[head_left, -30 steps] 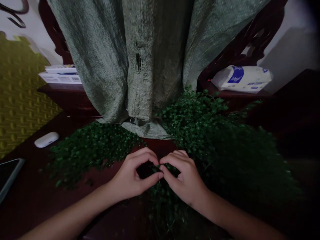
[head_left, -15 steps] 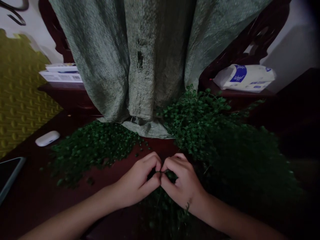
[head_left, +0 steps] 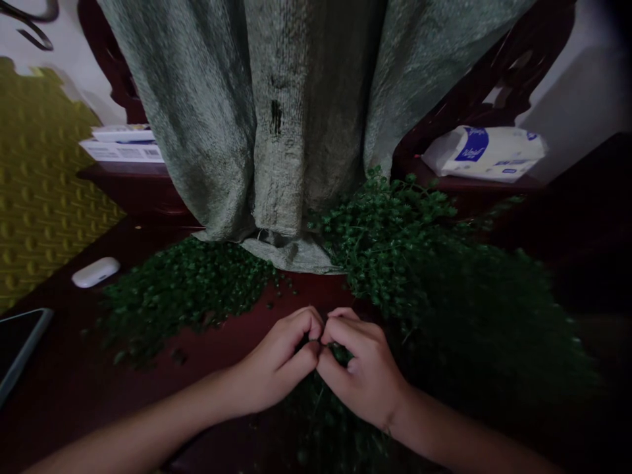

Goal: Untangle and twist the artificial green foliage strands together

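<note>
My left hand (head_left: 281, 359) and my right hand (head_left: 363, 365) meet at the fingertips, low in the middle of the head view. Each is closed in a thumb-and-finger pinch. A green plant sprig (head_left: 340, 354) shows through the loop of my right hand, and its end lies between the touching fingertips, mostly hidden. Below my hands, more dark green sprigs (head_left: 336, 421) hang or lie in shadow. To the right spreads a large heap of leafy green stems (head_left: 395, 237). On the left lies a pile of small loose green bits (head_left: 192, 280).
A grey-green cloth sack (head_left: 276, 164) hangs down behind the piles onto the dark red wooden surface (head_left: 222, 342). At left are a white earbud case (head_left: 96, 272) and a phone (head_left: 22, 342). Flat white boxes (head_left: 123, 150) and a tissue pack (head_left: 494, 155) rest on side ledges.
Both hands have shifted very slightly down and stay pinched together. The small sprig that stuck to my right wrist no longer shows there. The piles look the same.
</note>
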`<state>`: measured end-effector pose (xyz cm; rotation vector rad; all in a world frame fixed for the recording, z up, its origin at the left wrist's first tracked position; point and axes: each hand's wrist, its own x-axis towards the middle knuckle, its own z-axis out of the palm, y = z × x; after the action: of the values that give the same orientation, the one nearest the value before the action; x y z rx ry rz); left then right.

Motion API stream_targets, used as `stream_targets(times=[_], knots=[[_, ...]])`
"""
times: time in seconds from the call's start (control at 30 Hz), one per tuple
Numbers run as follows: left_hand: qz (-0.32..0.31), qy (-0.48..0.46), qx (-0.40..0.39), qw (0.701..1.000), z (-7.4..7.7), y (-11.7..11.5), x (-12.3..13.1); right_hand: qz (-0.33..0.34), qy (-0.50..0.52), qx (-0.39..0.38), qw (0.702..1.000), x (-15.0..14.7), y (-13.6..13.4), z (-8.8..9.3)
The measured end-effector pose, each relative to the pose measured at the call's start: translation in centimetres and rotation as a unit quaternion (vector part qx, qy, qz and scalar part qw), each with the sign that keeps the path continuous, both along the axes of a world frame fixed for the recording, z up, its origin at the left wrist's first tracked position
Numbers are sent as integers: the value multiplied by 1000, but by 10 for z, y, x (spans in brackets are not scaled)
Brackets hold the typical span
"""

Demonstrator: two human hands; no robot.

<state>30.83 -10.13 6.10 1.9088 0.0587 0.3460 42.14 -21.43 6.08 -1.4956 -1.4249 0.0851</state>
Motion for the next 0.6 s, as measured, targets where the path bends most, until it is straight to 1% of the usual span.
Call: stream_targets(times=[0.07,0.17,0.27,0.33,0.4,0.47,0.5,0.6], knots=[[23,-16,-12,1000,0,0,0,-31,-8,-7,999,3,0,-2],[67,-31,-55,996,3,4,-1,-69,-1,-2,998,7,1,-2],[121,-13,-128,984,6,12,0,-61,-6,18,998,9,3,0],[179,11,-185,966,6,19,2,-53,-19,17,998,9,4,1],[246,36,-224,942,6,26,4,-47,-28,14,998,8,4,1],[299,57,-241,922,6,33,5,-38,-40,12,998,7,4,1],[313,64,-245,916,6,36,6,-32,-48,13,998,7,3,0],[329,59,-246,910,10,41,5,-21,-69,13,997,6,2,-2]])
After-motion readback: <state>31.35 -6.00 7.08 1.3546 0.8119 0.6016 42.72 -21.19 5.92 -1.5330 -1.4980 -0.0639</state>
